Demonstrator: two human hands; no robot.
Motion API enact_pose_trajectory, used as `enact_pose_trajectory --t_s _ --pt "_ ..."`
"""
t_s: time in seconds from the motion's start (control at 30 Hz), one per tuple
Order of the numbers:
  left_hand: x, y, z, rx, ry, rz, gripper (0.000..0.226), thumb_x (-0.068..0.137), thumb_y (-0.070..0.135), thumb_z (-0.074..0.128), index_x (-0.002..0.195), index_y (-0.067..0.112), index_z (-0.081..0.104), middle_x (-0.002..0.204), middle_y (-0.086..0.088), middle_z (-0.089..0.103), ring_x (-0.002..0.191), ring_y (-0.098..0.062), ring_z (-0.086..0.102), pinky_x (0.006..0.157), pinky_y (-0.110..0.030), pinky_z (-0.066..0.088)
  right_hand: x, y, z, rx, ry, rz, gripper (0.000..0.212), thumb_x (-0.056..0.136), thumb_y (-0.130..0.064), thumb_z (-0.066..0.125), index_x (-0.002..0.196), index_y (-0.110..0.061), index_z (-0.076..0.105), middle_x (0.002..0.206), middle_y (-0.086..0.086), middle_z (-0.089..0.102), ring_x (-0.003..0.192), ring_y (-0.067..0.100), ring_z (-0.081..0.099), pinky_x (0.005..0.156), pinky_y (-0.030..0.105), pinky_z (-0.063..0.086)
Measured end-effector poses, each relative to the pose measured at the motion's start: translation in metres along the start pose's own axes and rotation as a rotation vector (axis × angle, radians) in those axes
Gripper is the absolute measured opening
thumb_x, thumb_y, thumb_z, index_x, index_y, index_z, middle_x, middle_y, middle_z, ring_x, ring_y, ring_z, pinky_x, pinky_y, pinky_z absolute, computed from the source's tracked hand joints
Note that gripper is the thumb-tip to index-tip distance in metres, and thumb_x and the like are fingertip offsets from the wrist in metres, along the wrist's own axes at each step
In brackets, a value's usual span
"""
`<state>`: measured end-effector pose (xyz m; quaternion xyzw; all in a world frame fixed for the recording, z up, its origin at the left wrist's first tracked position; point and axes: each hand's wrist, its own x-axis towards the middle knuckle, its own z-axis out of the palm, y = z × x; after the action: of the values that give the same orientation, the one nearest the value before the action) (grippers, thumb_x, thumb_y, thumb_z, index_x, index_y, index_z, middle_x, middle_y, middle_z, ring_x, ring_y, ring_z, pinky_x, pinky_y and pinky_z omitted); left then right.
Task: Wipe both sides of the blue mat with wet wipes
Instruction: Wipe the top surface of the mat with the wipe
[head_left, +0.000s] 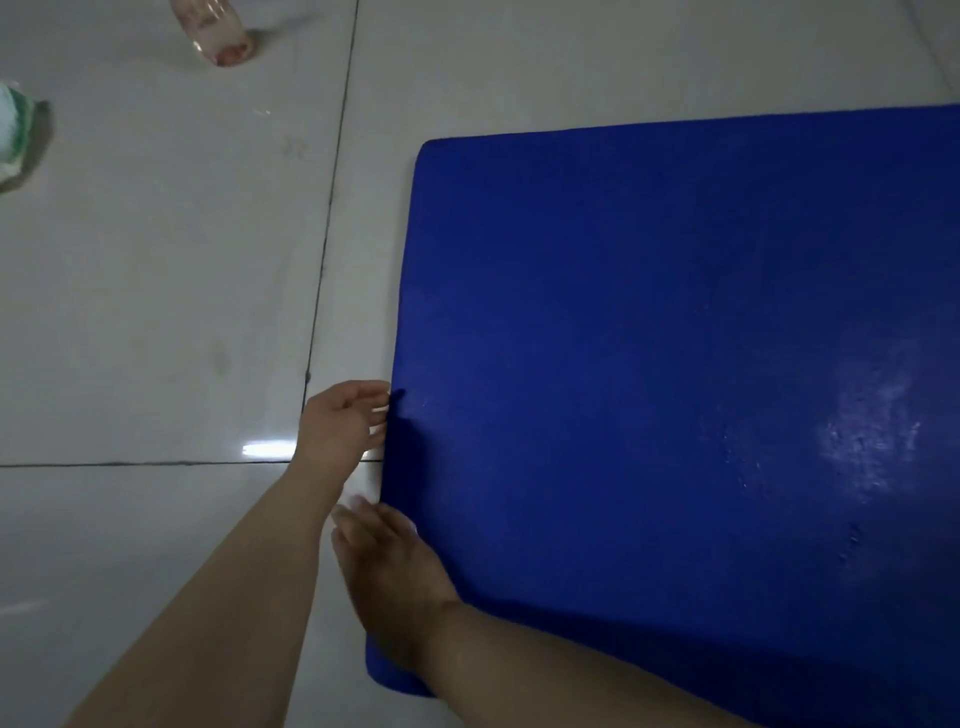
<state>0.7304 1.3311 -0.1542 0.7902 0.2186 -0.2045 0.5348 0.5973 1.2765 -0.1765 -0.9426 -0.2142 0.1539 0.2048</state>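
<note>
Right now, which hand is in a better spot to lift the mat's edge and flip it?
Probably left. The left hand has fingertips right at the blue mat side edge, while the right hand lies flat over it.

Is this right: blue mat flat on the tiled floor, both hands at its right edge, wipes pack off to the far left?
Not quite. The head view shows both the left hand and the right hand at the left edge of the blue mat, not the right. The rest holds: tiled floor, wipes pack far left.

blue mat flat on tiled floor, left hand and right hand at its left edge
</note>
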Motion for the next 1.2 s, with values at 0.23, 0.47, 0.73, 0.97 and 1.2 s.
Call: enact_pose_trajectory --t_s 0.23,0.47,0.73,0.97,1.2 --pt "-0.017 -0.028 -0.002 0.285 -0.016 0.292 0.036 0.091 -0.010 0.046 0.103 0.018 0.065 0.111 -0.003 0.064 0.096 -0.015 0.060 0.084 -0.018 0.046 -0.061 0.074 0.002 -0.197 0.355 0.337 0.064 0.078 0.001 0.038 0.141 0.000 0.035 0.147 0.014 0.039 0.133 0.028 0.041 0.118 0.037 0.014" --pt "-0.014 -0.042 -0.002 0.214 0.033 0.289 0.047 0.089 -0.013 0.045 0.093 0.029 0.066 0.113 -0.003 0.067 0.105 -0.019 0.063 0.098 -0.040 0.050 -0.085 0.042 0.027 -0.004 0.351 0.495 0.081 0.062 0.000 0.058 0.138 0.002 0.031 0.148 0.021 0.031 0.136 0.032 0.026 0.115 0.040 0.012" --pt "-0.007 -0.040 -0.002 0.198 0.050 0.265 0.051 0.091 -0.011 0.045 0.085 0.036 0.065 0.107 -0.006 0.070 0.103 -0.023 0.065 0.094 -0.049 0.051 -0.031 0.015 0.013 -0.063 0.028 -0.064 0.054 0.096 -0.014 0.034 0.149 -0.008 0.023 0.158 0.007 0.011 0.146 0.022 0.006 0.119 0.036 0.000" --pt "-0.007 -0.044 -0.002 0.156 0.035 0.267 0.049 0.089 -0.015 0.041 0.089 0.027 0.065 0.109 -0.005 0.068 0.103 -0.019 0.064 0.097 -0.045 0.050 -0.145 0.127 -0.009 -0.254 0.089 0.106 0.072 0.070 0.002 0.021 0.140 -0.007 0.034 0.156 0.008 0.019 0.144 0.021 0.010 0.117 0.032 0.008" --pt "-0.019 -0.041 0.005 0.358 0.110 0.472 0.036 0.087 -0.015 0.047 0.095 0.012 0.069 0.109 0.003 0.059 0.100 -0.012 0.057 0.088 -0.001 0.037 -0.074 0.041 0.019 -0.101 0.150 0.047 0.060 0.081 -0.008 0.025 0.140 -0.009 0.041 0.147 0.009 0.040 0.140 0.025 0.028 0.118 0.037 0.018"
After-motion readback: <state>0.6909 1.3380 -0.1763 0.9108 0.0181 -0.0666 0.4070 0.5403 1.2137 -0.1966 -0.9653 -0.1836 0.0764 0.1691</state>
